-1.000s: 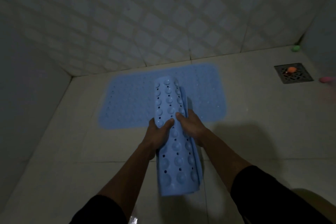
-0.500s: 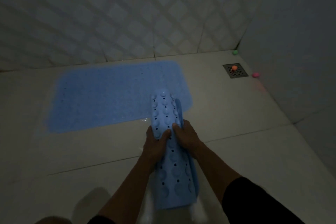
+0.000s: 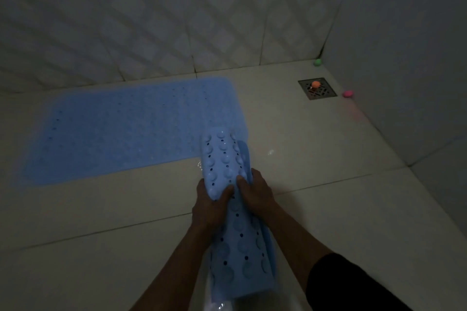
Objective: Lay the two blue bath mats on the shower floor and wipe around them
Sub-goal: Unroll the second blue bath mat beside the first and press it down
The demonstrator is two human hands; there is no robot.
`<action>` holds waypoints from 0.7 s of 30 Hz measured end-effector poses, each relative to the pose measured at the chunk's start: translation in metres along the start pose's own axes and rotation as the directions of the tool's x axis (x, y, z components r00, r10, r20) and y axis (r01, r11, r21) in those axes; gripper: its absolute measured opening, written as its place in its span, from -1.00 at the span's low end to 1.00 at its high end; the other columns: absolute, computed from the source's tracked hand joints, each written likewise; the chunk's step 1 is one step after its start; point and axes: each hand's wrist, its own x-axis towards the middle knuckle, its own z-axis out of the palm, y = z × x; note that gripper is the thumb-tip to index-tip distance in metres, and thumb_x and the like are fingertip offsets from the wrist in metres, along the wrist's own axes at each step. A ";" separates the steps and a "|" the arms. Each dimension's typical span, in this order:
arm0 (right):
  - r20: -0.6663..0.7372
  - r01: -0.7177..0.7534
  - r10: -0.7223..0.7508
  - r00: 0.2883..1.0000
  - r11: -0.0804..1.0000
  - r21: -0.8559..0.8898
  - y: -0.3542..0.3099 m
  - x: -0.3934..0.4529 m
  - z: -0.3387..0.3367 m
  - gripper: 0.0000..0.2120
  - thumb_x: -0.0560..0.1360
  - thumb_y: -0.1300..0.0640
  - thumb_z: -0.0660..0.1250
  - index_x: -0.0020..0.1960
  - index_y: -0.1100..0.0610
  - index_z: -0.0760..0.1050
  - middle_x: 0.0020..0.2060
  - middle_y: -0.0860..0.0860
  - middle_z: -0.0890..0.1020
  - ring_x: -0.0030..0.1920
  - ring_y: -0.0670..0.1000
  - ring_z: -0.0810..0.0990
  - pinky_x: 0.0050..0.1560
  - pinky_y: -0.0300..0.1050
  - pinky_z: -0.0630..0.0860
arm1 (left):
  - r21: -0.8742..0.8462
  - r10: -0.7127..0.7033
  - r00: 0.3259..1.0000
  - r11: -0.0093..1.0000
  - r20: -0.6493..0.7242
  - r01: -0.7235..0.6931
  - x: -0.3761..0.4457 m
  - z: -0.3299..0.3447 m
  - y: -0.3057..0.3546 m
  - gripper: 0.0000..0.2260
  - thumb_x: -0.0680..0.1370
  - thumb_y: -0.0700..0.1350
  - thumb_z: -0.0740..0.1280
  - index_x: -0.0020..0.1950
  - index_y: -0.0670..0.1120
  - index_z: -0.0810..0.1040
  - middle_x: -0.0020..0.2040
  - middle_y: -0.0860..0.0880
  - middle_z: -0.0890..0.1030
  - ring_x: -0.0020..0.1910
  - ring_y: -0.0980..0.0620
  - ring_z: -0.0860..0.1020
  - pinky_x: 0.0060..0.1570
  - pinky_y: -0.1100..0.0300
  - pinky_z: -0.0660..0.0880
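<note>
A rolled blue bath mat (image 3: 227,184), its suction cups and drain holes turned outward, is held above the shower floor (image 3: 316,209) in the near middle of the scene, its far end over the near right corner of the flat blue bath mat (image 3: 121,129). The roll is gripped from the left by the left hand (image 3: 211,206), whose thumb is curled over the top, and from the right by the right hand (image 3: 255,190), whose fingers are wrapped round the loose edge. The flat mat is spread on the floor at the far left, close along the tiled wall (image 3: 177,20). At the far right a square metal drain grate (image 3: 318,89) is set into the floor, with a small orange object (image 3: 315,84) resting on it. A small green object (image 3: 317,62) is seen in the far corner, and a small pink object (image 3: 348,94) lies just right of the grate. A dark sleeve (image 3: 341,285) covers the right forearm at the near edge.
</note>
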 end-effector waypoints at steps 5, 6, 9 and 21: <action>0.007 -0.001 0.001 1.000 1.000 0.014 0.007 -0.005 -0.004 -0.60 0.64 0.00 0.14 0.43 0.10 0.29 0.30 0.10 0.49 0.25 0.12 0.50 0.08 -0.21 0.33 | 0.030 -0.032 0.999 0.999 -0.028 0.033 -0.010 0.008 -0.001 -0.44 0.52 0.01 0.46 0.47 -0.02 0.36 0.33 0.01 0.55 0.25 0.02 0.56 0.30 -0.05 0.51; 0.015 0.002 -0.002 1.000 1.000 0.019 0.008 -0.007 -0.006 -0.61 0.64 0.01 0.13 0.43 0.10 0.29 0.31 0.10 0.49 0.25 0.12 0.50 0.10 -0.20 0.35 | 0.049 -0.034 0.999 0.998 -0.031 0.036 -0.013 0.009 0.001 -0.44 0.51 0.01 0.46 0.46 -0.02 0.37 0.32 0.03 0.55 0.24 0.02 0.56 0.29 -0.05 0.52; 0.021 -0.015 0.015 1.000 1.000 0.015 0.012 -0.008 -0.011 -0.58 0.63 -0.01 0.14 0.44 0.09 0.29 0.33 0.11 0.49 0.27 0.13 0.50 0.20 -0.13 0.40 | 0.088 -0.071 0.997 0.993 -0.040 0.074 -0.020 0.016 0.001 -0.34 0.42 0.21 0.47 0.44 0.04 0.36 0.30 0.04 0.56 0.20 0.02 0.59 0.24 -0.10 0.55; -0.027 -0.006 -0.008 1.000 0.883 -0.470 0.019 -0.021 -0.002 -0.45 0.59 -0.24 0.00 0.43 0.07 0.28 0.45 0.12 0.28 0.42 0.22 0.19 0.39 0.21 0.18 | 0.165 -0.152 0.986 0.973 -0.072 0.162 -0.029 0.008 -0.015 -0.33 0.43 0.32 0.37 0.46 0.11 0.31 0.32 0.08 0.54 0.20 0.02 0.59 0.22 -0.06 0.55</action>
